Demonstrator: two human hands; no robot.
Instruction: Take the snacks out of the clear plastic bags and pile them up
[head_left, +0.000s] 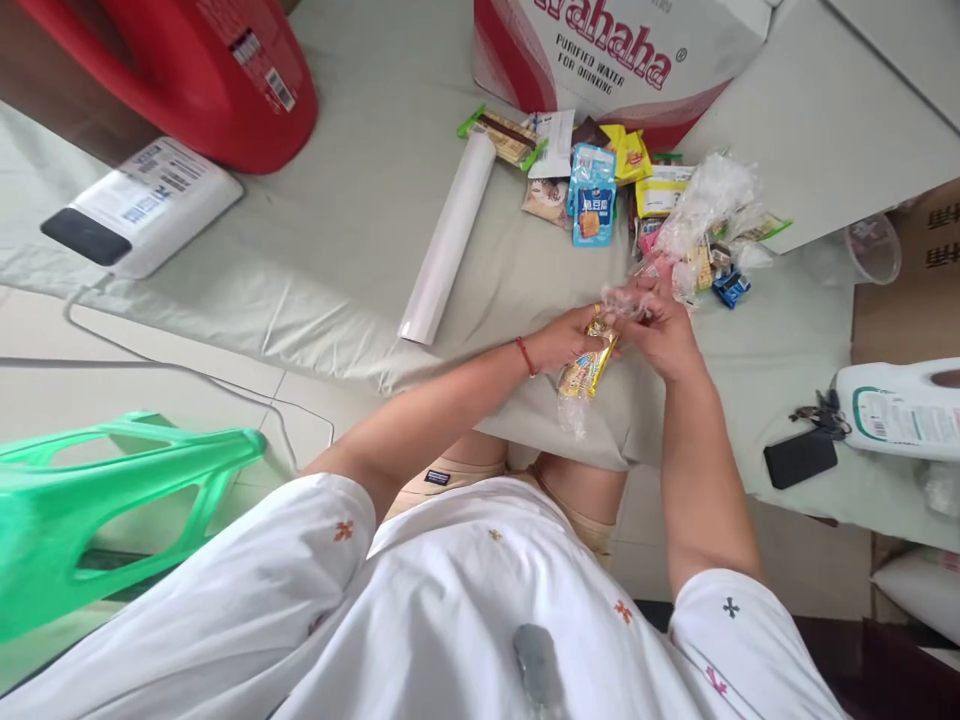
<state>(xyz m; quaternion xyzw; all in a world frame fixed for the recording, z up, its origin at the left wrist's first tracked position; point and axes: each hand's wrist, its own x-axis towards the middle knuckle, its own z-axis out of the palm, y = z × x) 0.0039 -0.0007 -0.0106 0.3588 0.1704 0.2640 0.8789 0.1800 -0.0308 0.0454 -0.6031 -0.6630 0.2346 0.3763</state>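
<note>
Left fingers (594,344) grip gold-wrapped snack (583,372) | right fingers (636,329) hold clear plastic (627,300)

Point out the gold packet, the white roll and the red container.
Gold packet (585,371): head view, middle of its wrapper.
White roll (448,242): head view, middle of its length.
Red container (217,105): head view, its body.

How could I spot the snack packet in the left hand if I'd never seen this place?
Find the red-and-white box at the back, then come down past the heap of snacks to the hands near the table's edge. The packet is in the left hand. Unlike the heap's yellow packets, it is held, with clear plastic at its lower end.
</note>
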